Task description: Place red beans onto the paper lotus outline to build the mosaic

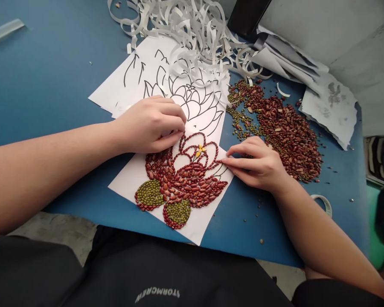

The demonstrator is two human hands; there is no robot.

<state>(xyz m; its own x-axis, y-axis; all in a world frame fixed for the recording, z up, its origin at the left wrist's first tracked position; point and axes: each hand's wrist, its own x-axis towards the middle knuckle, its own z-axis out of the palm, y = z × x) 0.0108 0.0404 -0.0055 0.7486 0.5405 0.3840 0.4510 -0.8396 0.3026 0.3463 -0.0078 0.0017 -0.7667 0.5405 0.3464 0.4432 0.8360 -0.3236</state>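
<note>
A white sheet of paper bears a flower made of red beans, with two rounded parts filled with green mung beans. A small yellow piece sits at its middle. My left hand rests over the upper left of the flower, fingers curled and fingertips together near a petal's bean outline. My right hand pinches at the right-hand petal edge, its fingertips touching the end of a bean line. Whatever lies between the fingertips of either hand is too small or hidden to make out.
Behind the flower lie printed sheets with a lotus line drawing, partly under curled paper strips. A loose heap of red and green beans spreads at the right. Nearby are a tape roll, torn paper and the blue table.
</note>
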